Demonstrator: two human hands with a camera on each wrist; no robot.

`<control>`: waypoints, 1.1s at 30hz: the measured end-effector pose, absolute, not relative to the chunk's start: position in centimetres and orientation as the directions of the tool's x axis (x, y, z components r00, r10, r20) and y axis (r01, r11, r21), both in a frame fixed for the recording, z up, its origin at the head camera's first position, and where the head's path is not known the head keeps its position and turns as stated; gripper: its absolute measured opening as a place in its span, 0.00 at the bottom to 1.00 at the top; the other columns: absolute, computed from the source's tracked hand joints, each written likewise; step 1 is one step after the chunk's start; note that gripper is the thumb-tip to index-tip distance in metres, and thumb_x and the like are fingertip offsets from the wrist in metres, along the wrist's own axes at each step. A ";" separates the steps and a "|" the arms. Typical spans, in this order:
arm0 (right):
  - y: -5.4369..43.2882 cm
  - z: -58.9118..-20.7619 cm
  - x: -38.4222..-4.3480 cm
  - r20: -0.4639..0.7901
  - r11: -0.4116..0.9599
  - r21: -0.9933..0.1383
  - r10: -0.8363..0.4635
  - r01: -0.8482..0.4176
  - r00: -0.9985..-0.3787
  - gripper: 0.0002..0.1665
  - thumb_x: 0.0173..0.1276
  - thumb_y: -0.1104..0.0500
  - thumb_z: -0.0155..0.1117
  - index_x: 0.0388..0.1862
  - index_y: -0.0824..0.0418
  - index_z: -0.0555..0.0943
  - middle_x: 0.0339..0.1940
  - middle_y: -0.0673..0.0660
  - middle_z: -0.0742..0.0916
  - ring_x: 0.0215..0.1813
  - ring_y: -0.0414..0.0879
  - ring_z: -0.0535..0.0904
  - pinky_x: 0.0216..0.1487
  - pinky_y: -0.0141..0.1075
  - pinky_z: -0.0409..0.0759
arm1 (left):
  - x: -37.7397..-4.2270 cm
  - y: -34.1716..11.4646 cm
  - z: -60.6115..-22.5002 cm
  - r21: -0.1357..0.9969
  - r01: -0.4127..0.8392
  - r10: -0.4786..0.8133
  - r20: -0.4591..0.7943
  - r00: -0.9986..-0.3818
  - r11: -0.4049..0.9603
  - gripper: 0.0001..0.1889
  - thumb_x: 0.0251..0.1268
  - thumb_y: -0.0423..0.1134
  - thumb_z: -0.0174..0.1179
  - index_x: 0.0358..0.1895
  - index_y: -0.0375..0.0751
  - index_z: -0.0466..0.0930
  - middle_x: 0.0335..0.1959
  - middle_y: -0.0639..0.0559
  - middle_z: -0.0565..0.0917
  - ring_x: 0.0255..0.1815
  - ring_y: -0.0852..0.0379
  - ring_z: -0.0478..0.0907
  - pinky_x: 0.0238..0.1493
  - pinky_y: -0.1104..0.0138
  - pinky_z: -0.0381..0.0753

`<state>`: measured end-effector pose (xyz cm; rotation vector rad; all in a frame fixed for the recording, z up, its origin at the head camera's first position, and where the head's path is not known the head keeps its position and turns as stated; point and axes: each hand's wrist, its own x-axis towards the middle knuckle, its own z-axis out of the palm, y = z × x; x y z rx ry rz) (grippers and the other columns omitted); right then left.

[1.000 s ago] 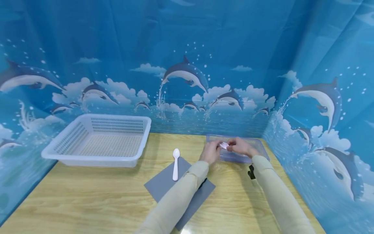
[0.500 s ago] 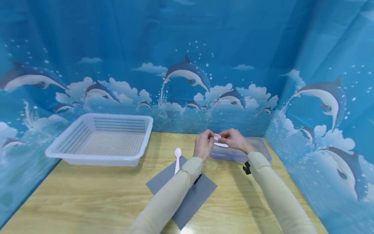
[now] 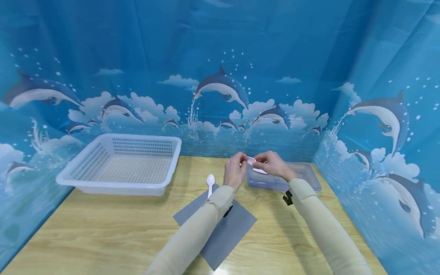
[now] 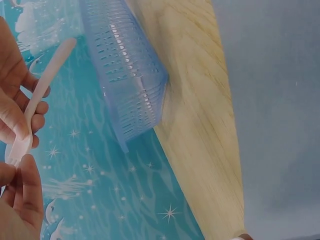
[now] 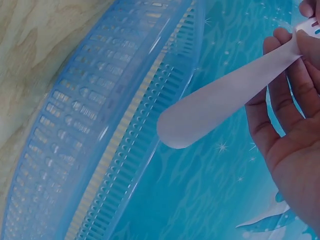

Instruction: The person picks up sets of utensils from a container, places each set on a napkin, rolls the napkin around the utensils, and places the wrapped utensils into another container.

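Observation:
Both hands meet over the near left part of a purple-blue basket in the head view. My right hand pinches a white plastic fork near its neck, the broad handle sticking out past the fingers. At the tined end, my left hand holds the fork's tips between thumb and fingers, as seen in the left wrist view, where the fork slants. A white spoon lies with its handle on a grey sheet; my left sleeve hides the handle's lower part.
The purple-blue perforated basket stands at the back right, against the dolphin-print curtain. At the back left is a larger white perforated basket. Both rest on the wood-grain table.
Both hands have moved left and slightly up with the fork, from over the purple-blue basket toward its left edge. The fork has turned, so more of its handle shows. The spoon is more covered by the sleeve.

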<state>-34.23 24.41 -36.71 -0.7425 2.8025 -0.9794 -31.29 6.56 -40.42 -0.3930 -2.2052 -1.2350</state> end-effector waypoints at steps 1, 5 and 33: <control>24.3 -36.6 -34.2 0.081 0.676 -0.607 -0.470 -0.417 -0.879 0.14 0.74 0.52 0.59 0.50 0.57 0.86 0.35 0.51 0.89 0.33 0.43 0.82 0.36 0.39 0.80 | -31.3 6.5 -40.4 0.683 0.511 -0.027 0.612 -0.791 0.523 0.05 0.62 0.26 0.60 0.35 0.41 0.82 0.34 0.50 0.87 0.36 0.55 0.84 0.40 0.68 0.81; 23.8 -36.4 -34.0 0.080 0.669 -0.618 -0.468 -0.413 -0.880 0.15 0.73 0.53 0.60 0.50 0.59 0.86 0.36 0.54 0.89 0.35 0.46 0.84 0.37 0.38 0.81 | -31.2 5.9 -40.0 0.683 0.526 -0.019 0.619 -0.785 0.507 0.06 0.62 0.26 0.59 0.35 0.40 0.82 0.33 0.49 0.87 0.36 0.55 0.84 0.38 0.69 0.81; 19.5 -37.9 -33.9 -0.092 0.304 -0.953 -0.348 -0.019 -0.933 0.13 0.73 0.60 0.60 0.46 0.69 0.80 0.33 0.59 0.85 0.34 0.45 0.83 0.44 0.48 0.85 | -30.2 1.7 -40.7 0.807 0.405 0.153 0.376 -0.914 0.430 0.06 0.67 0.37 0.62 0.40 0.42 0.87 0.32 0.52 0.87 0.31 0.62 0.82 0.34 0.70 0.81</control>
